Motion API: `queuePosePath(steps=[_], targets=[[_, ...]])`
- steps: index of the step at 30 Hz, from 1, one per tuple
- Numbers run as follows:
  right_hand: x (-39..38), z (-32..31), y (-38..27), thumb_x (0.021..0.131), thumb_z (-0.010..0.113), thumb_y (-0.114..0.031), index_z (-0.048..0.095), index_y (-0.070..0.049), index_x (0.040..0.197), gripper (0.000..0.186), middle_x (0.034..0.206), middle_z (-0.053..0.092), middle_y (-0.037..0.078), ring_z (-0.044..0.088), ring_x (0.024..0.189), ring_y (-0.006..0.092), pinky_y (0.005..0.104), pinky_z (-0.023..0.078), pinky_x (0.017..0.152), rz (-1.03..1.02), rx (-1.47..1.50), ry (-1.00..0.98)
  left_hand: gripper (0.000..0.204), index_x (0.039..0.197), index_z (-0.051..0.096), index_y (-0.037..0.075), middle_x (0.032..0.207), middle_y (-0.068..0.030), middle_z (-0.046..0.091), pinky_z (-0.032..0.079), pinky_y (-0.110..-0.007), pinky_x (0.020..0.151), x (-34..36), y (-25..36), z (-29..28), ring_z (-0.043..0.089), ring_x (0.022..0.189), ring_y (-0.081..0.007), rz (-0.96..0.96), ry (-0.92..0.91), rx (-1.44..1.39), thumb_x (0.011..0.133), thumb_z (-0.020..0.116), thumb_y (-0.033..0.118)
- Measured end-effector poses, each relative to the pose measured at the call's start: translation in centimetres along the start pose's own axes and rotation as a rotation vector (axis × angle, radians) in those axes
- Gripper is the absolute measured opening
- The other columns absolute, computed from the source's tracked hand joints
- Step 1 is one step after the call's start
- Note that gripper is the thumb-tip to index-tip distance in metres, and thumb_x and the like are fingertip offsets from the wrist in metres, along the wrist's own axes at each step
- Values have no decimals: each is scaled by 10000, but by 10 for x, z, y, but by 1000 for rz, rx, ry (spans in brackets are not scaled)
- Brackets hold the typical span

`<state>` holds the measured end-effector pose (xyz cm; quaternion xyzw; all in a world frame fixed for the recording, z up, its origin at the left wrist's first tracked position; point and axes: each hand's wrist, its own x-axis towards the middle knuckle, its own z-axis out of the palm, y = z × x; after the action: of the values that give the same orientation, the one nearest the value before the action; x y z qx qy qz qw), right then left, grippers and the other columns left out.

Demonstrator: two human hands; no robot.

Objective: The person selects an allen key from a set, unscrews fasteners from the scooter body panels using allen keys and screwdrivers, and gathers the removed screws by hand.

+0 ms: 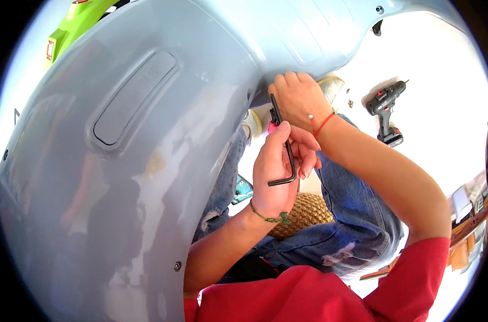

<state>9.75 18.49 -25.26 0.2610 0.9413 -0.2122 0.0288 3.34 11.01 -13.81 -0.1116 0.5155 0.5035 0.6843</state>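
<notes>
My left hand (279, 163) is closed around a black L-shaped hex key (293, 161), its short bent end toward my wrist and its long arm pointing up. A small pink piece (272, 127) shows beside the key near the thumb. Just above, my right hand (299, 99) is curled with its back toward me, against the lower edge of a large glossy grey-blue moulded shell (201, 107). Its fingertips, and whatever they hold, are hidden. The key's upper end overlaps the right hand in view.
A black cordless drill (385, 110) lies on the white floor at the right, with small metal bits (350, 101) near it. A teal object (243, 190) shows beside my leg. Below me is a woven seat (303, 216). Something bright green (75, 27) stands at far left.
</notes>
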Motion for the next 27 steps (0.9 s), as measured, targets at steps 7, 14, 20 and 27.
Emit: queuePosePath(steps=[7, 14, 20, 27], targets=[[18, -21, -3, 828, 568, -181, 654, -138, 813, 98, 807, 652, 37, 639, 806, 196, 310, 424, 705, -10, -52, -158, 455, 835, 581, 26, 575, -18, 474, 435, -307, 663, -2, 0, 0, 440, 528, -106, -45, 26, -78, 1013, 307, 342], [17, -8, -16, 817, 569, -192, 651, -132, 798, 104, 754, 666, 56, 647, 719, 206, 335, 436, 666, 202, 102, -154, 459, 830, 582, 28, 565, -11, 469, 433, -300, 640, -2, 1, -4, 437, 525, -102, -6, 35, -26, 1011, 316, 356], [21, -5, -10, 813, 552, -187, 635, -129, 831, 102, 788, 605, 20, 586, 796, 190, 322, 395, 715, -105, -63, -169, 444, 821, 584, 45, 554, -13, 470, 421, -301, 624, -3, 1, -1, 421, 505, -106, -19, 53, -52, 1011, 331, 357], [3, -23, 22, 848, 619, -179, 595, -76, 855, 106, 832, 629, 90, 630, 836, 267, 381, 468, 736, 72, 341, 168, 377, 766, 541, 137, 492, 46, 374, 373, -294, 664, 6, 14, -7, 349, 500, -78, -34, 56, -131, 1014, 358, 354]])
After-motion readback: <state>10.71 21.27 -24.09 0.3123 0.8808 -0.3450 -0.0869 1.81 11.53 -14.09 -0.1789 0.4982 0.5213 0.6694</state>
